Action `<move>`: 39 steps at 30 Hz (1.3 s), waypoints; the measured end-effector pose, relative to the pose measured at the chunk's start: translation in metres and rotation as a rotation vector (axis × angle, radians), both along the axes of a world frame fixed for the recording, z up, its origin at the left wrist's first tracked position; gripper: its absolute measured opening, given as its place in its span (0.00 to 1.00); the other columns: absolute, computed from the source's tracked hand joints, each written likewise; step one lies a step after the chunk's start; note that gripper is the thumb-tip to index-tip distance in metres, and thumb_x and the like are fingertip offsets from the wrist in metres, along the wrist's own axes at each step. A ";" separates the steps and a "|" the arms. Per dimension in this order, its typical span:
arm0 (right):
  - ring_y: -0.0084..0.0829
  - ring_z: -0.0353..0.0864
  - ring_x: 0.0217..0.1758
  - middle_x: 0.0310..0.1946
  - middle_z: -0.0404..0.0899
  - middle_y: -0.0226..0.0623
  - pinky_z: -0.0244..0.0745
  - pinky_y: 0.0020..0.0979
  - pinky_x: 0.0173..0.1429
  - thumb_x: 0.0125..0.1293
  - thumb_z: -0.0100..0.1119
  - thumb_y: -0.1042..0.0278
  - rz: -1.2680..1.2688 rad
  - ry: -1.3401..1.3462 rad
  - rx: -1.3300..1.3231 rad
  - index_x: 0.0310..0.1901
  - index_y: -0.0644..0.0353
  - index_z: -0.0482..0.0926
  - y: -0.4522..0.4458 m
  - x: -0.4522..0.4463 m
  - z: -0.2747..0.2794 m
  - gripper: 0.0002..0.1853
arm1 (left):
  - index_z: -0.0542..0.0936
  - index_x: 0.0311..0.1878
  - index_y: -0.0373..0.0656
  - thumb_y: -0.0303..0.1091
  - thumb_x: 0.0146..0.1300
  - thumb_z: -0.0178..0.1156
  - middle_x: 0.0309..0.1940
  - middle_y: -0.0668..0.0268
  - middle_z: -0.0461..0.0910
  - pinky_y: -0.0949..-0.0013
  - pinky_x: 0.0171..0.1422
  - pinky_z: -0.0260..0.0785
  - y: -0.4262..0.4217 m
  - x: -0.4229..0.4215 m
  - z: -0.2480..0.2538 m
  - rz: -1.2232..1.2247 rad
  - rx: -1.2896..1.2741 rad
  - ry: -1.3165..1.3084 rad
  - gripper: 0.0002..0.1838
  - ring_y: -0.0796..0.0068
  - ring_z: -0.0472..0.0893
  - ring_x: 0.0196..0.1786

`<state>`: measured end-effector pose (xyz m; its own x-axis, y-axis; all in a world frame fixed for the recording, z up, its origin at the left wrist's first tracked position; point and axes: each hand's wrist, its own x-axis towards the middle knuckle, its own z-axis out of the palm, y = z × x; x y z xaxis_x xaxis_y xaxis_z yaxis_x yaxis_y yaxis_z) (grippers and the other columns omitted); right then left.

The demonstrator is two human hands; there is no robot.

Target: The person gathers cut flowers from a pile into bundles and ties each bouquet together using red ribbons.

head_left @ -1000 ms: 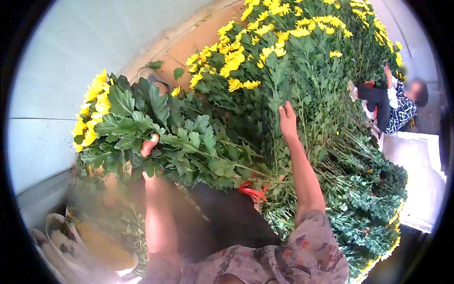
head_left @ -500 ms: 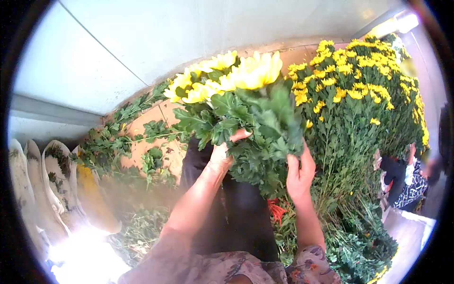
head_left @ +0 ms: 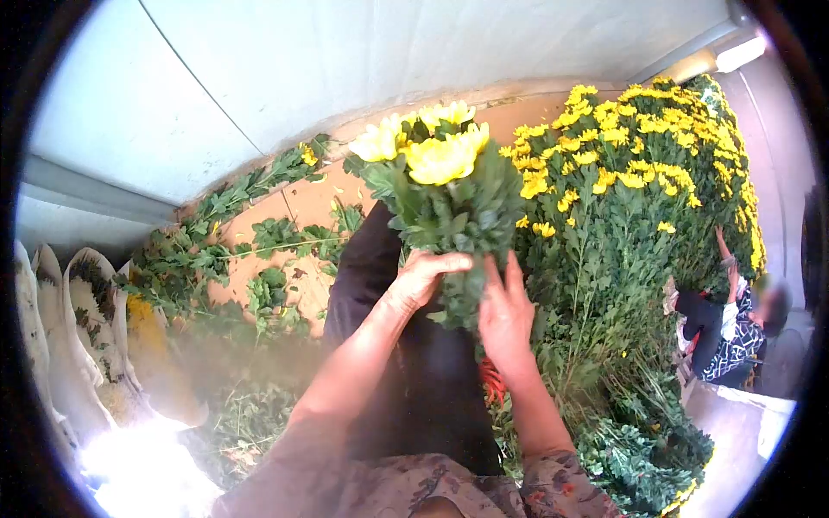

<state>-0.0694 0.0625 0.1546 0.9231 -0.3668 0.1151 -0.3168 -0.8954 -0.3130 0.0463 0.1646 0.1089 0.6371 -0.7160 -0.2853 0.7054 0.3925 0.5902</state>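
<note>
Upright over my lap stands a bunch of yellow chrysanthemums (head_left: pixel 458 194), blooms at the top and dark green leaves below. My left hand (head_left: pixel 423 276) is wrapped round the left side of the bunch, with its thumb across the front. On the right side, my right hand (head_left: pixel 505 306) lies against the leaves with its fingers extended upward and somewhat apart. Red ties (head_left: pixel 492 382) show beside my right wrist, by my leg.
A large pile of yellow chrysanthemums (head_left: pixel 604 224) fills the right side. Beyond it sits a person (head_left: pixel 734 345) in a patterned top. Loose leafy stems (head_left: pixel 268 237) lie on the floor at left. White sacks (head_left: pixel 91 319) stand at far left, below a pale wall (head_left: pixel 285 69).
The view has turned toward the wall and sacks. My left hand has brought the bunch upright over my lap, and my right hand has come from the pile to the bunch's right side.
</note>
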 end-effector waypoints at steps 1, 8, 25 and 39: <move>0.55 0.77 0.50 0.63 0.62 0.52 0.78 0.42 0.48 0.59 0.54 0.79 0.091 -0.010 -0.105 0.63 0.51 0.66 0.004 0.002 -0.003 0.29 | 0.77 0.51 0.33 0.26 0.46 0.69 0.46 0.62 0.80 0.65 0.58 0.66 0.000 0.003 -0.009 -0.081 0.154 0.066 0.25 0.71 0.77 0.47; 0.37 0.80 0.35 0.54 0.72 0.40 0.77 0.34 0.37 0.54 0.66 0.58 0.351 -0.006 -0.217 0.49 0.54 0.79 -0.007 -0.004 0.050 0.20 | 0.73 0.53 0.33 0.26 0.52 0.61 0.47 0.59 0.79 0.63 0.54 0.74 0.003 -0.008 -0.033 0.177 -0.032 0.182 0.22 0.66 0.79 0.48; 0.50 0.67 0.58 0.51 0.70 0.56 0.61 0.44 0.63 0.56 0.57 0.56 0.428 -0.379 0.462 0.54 0.69 0.71 0.000 0.152 0.050 0.29 | 0.75 0.44 0.42 0.48 0.53 0.61 0.40 0.63 0.75 0.64 0.50 0.69 0.022 0.036 -0.049 -0.004 -0.036 0.039 0.22 0.68 0.74 0.42; 0.49 0.80 0.42 0.38 0.79 0.56 0.75 0.44 0.50 0.69 0.42 0.40 0.101 0.374 0.492 0.54 0.67 0.72 -0.141 0.054 -0.069 0.33 | 0.71 0.47 0.43 0.52 0.46 0.66 0.43 0.64 0.71 0.62 0.54 0.63 0.069 0.044 -0.023 -0.046 -0.307 0.158 0.30 0.67 0.69 0.45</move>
<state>-0.0153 -0.0782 0.0858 0.9013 -0.2034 -0.3824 -0.4056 -0.7059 -0.5807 0.0908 0.2336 0.0861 0.5677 -0.8104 -0.1448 0.7995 0.5007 0.3319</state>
